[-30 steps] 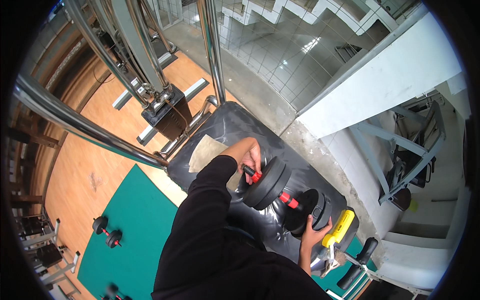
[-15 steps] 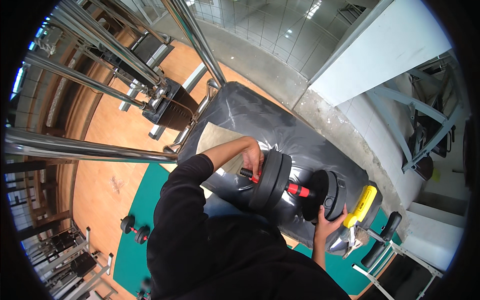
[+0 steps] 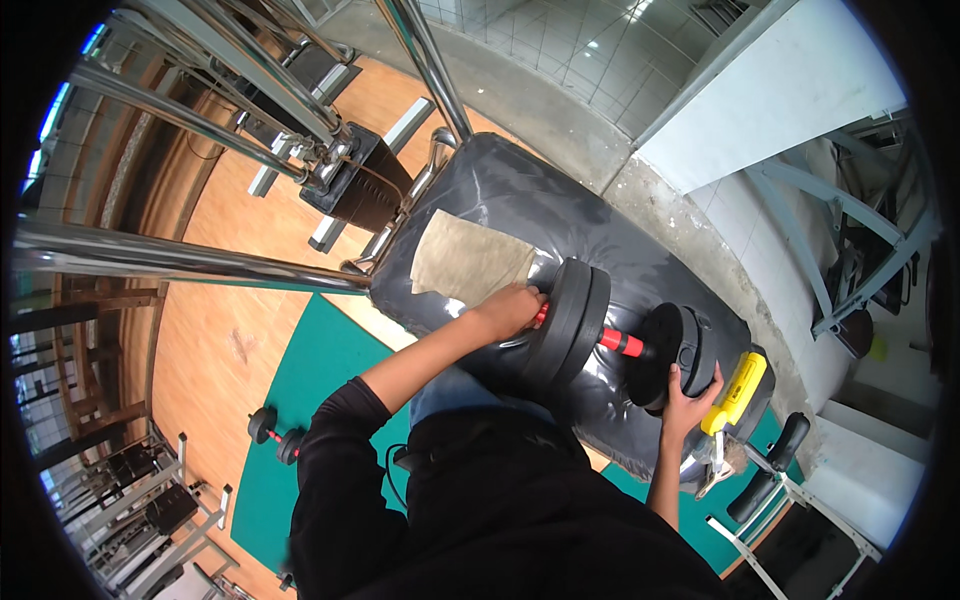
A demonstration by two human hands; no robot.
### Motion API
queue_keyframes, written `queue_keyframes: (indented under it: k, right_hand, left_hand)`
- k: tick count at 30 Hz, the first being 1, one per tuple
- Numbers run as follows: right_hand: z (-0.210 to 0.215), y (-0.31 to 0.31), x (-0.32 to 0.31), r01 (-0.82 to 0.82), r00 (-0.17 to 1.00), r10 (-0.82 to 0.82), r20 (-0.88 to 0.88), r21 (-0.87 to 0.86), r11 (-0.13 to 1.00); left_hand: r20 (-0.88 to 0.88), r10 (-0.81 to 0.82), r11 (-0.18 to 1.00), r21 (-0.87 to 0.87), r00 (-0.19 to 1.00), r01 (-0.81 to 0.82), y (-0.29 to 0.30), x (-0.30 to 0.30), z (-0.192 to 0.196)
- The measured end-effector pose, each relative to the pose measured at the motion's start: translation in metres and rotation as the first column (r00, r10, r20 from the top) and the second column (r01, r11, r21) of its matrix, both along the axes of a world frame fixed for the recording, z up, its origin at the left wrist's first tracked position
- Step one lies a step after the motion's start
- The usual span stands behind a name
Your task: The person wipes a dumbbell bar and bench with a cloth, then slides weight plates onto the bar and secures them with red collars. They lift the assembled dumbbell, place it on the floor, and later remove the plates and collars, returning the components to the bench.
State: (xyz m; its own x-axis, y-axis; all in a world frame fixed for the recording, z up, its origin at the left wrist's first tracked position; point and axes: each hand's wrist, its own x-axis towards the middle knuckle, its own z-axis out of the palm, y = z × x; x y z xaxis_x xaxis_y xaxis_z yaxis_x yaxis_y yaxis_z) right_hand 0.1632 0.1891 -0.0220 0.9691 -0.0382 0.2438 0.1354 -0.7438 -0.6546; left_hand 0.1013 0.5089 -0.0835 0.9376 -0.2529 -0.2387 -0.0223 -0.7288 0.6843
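The left hand [image 3: 514, 312] pinches what looks like a dumbbell's [image 3: 622, 342] red collar [image 3: 543, 314]; the right hand [image 3: 690, 398] clasps its far plates [image 3: 704, 350] over the black table [image 3: 525, 190].

Bright, fairly even light in here, white glare streaks on the black padded bench [image 3: 570, 215], shine along chrome bars [image 3: 200, 262], glints off tiled floor [image 3: 570, 65], dumbbell [image 3: 622, 342] reasonably sharp, far right dimmer, edges bowed, round black vignette.
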Motion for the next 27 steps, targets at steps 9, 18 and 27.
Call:
queue_keyframes:
  k: [9,18,27]
  right_hand:
    - [-0.002,-0.003,-0.002,-0.010,1.000,0.010,0.004,-0.005,1.000]
    - [0.001,0.007,0.014,0.025,1.000,-0.025,-0.019,-0.020,0.999]
    - [0.014,0.021,0.033,0.074,0.994,-0.086,-0.069,-0.160,0.984]
  left_hand:
    - [0.337,-0.010,0.958,0.272,0.941,-0.087,-0.017,-0.029,-0.015]
    - [0.476,0.094,0.947,0.227,0.874,-0.226,-0.023,-0.030,-0.026]
    - [0.431,0.040,0.882,0.408,0.901,-0.235,-0.026,-0.022,-0.032]
